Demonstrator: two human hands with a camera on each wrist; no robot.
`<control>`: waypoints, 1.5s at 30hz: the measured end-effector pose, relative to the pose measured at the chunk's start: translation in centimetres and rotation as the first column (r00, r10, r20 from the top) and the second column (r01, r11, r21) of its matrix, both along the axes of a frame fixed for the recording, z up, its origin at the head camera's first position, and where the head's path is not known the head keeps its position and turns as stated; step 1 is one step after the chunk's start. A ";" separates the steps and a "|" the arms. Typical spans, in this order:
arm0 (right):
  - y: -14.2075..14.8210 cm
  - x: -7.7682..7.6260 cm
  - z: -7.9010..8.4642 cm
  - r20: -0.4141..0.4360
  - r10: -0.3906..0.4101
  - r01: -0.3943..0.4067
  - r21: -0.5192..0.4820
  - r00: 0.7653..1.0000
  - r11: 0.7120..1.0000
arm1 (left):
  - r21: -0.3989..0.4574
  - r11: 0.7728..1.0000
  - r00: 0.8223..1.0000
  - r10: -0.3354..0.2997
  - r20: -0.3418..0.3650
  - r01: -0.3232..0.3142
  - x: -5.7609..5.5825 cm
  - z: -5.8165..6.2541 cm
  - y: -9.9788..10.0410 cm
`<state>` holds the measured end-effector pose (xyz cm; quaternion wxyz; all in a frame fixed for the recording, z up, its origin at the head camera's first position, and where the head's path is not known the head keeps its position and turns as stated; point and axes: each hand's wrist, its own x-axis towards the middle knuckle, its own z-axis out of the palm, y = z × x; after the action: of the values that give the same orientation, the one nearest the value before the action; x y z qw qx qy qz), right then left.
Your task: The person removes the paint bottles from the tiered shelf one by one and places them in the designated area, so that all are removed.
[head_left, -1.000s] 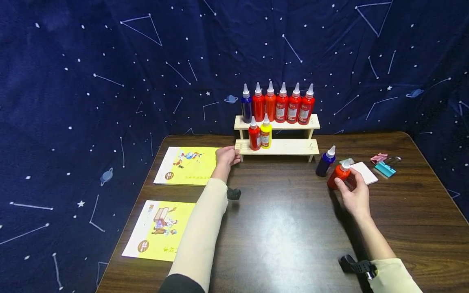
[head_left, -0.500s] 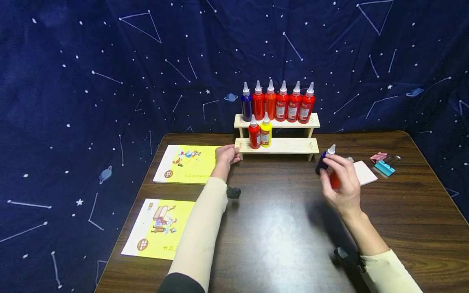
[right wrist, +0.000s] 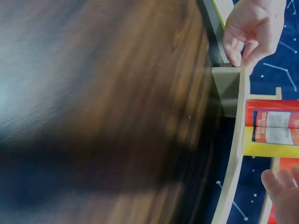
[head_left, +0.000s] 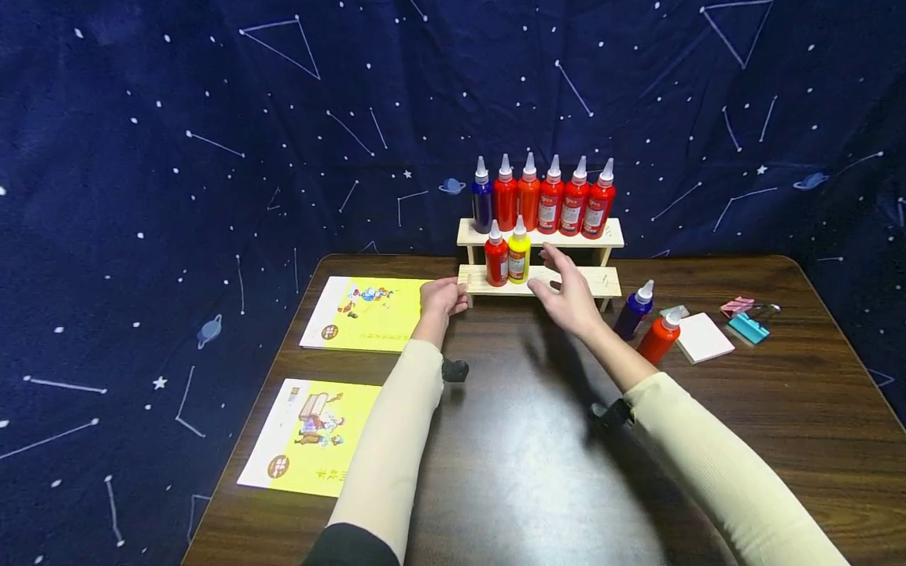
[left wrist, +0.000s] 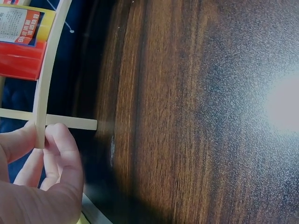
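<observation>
A two-tier wooden rack (head_left: pixel 566 275) stands at the back of the table. My left hand (head_left: pixel 442 297) pinches the left end of its lower shelf (left wrist: pixel 41 102) between thumb and fingers. Over the right half of that shelf, my right hand (head_left: pixel 572 303) is spread, thumb and fingers apart, close to a yellow paint bottle (head_left: pixel 519 259). Left of the yellow one stands a red paint bottle (head_left: pixel 496 263). Several bottles fill the upper tier, including a dark blue one (head_left: pixel 482 206) at its left end. On the table, another dark blue bottle (head_left: pixel 633 314) and an orange-red bottle (head_left: pixel 658 342) stand right of the rack.
Two yellow-and-white booklets, one farther (head_left: pixel 382 310) and one nearer (head_left: pixel 311 436), lie at the left. A white square pad (head_left: pixel 705 338), a teal binder clip (head_left: pixel 749 328) and a pink clip (head_left: pixel 738 305) lie at the right. A dark starry cloth (head_left: pixel 212 157) hangs behind.
My right hand has let go of the orange-red bottle on the table and moved left to the lower shelf, beside the yellow bottle. My left hand keeps its hold on the shelf end.
</observation>
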<state>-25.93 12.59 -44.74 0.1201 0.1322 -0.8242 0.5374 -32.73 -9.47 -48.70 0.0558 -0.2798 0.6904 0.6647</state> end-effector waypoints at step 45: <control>3.8 12.1 -0.8 0.070 -0.165 0.177 -0.242 0.984 0.954 | -0.013 0.999 0.999 0.032 -0.004 -0.032 0.0 -0.1 0.1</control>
<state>-13.84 16.42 -45.53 0.1617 0.0311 -0.7619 0.6264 -32.74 -9.34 -48.79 0.0419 -0.2900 0.6905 0.6614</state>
